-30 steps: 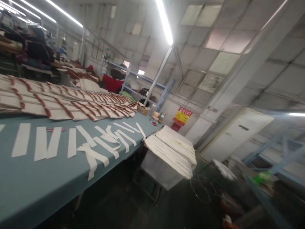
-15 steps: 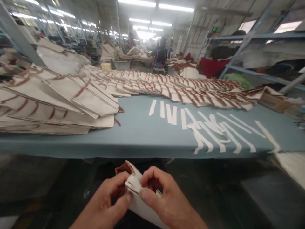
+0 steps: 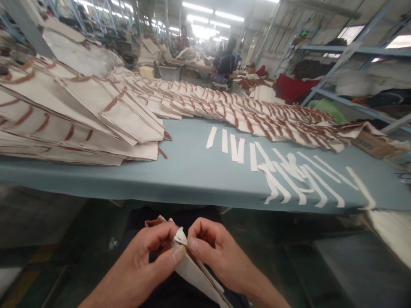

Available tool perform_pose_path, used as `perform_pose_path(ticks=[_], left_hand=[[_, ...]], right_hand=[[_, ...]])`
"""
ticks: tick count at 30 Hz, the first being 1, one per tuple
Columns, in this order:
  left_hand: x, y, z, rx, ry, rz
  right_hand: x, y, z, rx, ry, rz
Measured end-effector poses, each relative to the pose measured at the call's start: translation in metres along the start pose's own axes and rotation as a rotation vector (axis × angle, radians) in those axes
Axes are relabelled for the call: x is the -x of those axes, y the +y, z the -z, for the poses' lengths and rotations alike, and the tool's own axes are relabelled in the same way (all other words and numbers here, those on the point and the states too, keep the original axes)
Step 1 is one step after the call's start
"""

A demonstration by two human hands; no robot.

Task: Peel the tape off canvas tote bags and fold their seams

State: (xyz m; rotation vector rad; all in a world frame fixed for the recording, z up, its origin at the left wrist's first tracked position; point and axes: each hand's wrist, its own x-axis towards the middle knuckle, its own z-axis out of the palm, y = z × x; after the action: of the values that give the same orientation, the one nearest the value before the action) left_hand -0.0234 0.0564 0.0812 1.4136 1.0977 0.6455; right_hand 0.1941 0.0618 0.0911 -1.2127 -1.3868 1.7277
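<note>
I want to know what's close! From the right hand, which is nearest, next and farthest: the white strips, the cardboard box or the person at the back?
1. White strips, on the table, ahead and right of the right hand holding the cloth piece.
2. Cardboard box, at the table's far right end.
3. Person, far back, centre.

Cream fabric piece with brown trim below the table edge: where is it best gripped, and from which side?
Pinch the cream fabric piece with brown trim at its upturned top corner, one hand from each side, as the left hand and right hand do. It is thin, flat and limp, so an edge pinch probably holds best.
</note>
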Motion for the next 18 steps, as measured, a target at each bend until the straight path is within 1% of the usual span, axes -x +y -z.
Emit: perform_pose_path(ticks=[5, 10, 12, 13, 15, 18], left_hand=[[-0.003, 0.000, 0.002, -0.049, 0.022, -0.022], [-0.005, 0.001, 0.007, -0.088, -0.024, 0.007], [-0.005, 0.000, 0.008, -0.080, -0.022, 0.013], [-0.005, -0.001, 0.009, -0.070, -0.001, 0.013], [-0.005, -0.006, 0.008, -0.049, 0.050, 0.013], [-0.007, -0.015, 0.003, -0.028, 0.138, 0.003]], right_hand=[[0.000, 0.007, -0.005, 0.173, 0.098, 0.052], [0.001, 0.011, -0.007, 0.275, 0.116, 0.107], [0.001, 0.011, -0.008, 0.324, 0.137, 0.126], [0.000, 0.013, -0.009, 0.362, 0.156, 0.145], [-0.003, 0.021, -0.012, 0.470, 0.208, 0.239], [-0.011, 0.045, -0.019, 0.647, 0.331, 0.509]])
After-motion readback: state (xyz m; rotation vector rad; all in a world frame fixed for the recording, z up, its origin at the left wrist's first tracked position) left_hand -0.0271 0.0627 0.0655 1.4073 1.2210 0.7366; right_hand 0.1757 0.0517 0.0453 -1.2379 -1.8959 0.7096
